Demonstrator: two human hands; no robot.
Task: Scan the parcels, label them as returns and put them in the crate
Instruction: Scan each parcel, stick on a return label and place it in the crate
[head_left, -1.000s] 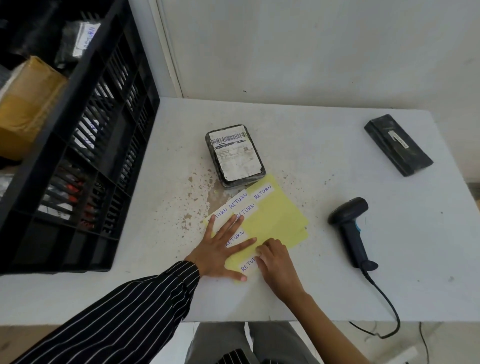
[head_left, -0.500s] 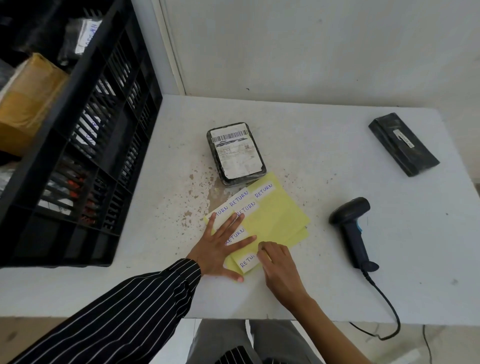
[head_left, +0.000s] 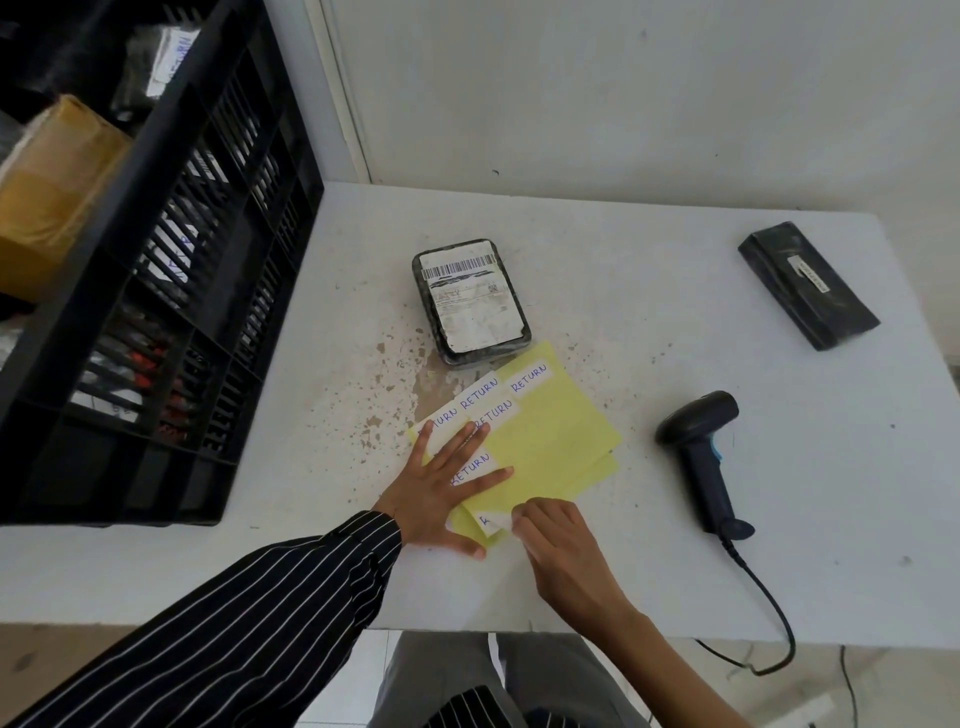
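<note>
One label (head_left: 490, 521) now half-peeled by right fingers (head_left: 531, 516).

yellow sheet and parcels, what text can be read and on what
"RETURN": white stickers on the yellow sheet.
"R": corner sticker the right hand pinches.
Too small to read: barcode label, long parcel's label.
</note>
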